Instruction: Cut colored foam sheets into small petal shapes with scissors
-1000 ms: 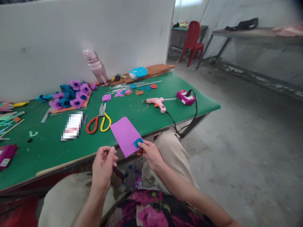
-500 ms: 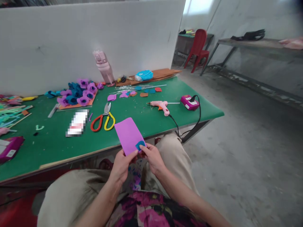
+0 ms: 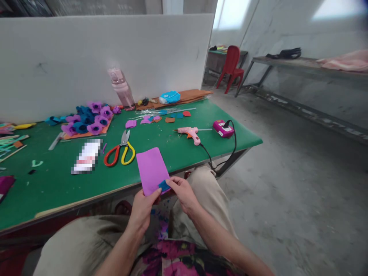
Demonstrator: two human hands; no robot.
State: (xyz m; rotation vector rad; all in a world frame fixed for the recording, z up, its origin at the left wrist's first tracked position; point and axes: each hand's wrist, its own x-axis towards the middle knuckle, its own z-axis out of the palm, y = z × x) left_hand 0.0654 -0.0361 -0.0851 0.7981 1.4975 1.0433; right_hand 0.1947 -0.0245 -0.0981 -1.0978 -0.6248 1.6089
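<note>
The left hand (image 3: pixel 143 209), earlier apart from the purple sheet (image 3: pixel 152 168), now pinches its lower edge. The right hand (image 3: pixel 184 196) keeps its grip on the blue piece (image 3: pixel 163 186) at the lower right corner. The sheet is at the near edge of the green desk (image 3: pixel 69 193); beyond, the scissors (image 3: pixel 124 140) lie unmoved.

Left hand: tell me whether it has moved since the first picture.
Yes: judged against the scissors, the left hand has moved right and now touches the purple sheet.

Light from a window (image 3: pixel 232 14) falls near a red chair (image 3: pixel 231 67) on bare grey floor (image 3: pixel 287 153).
</note>
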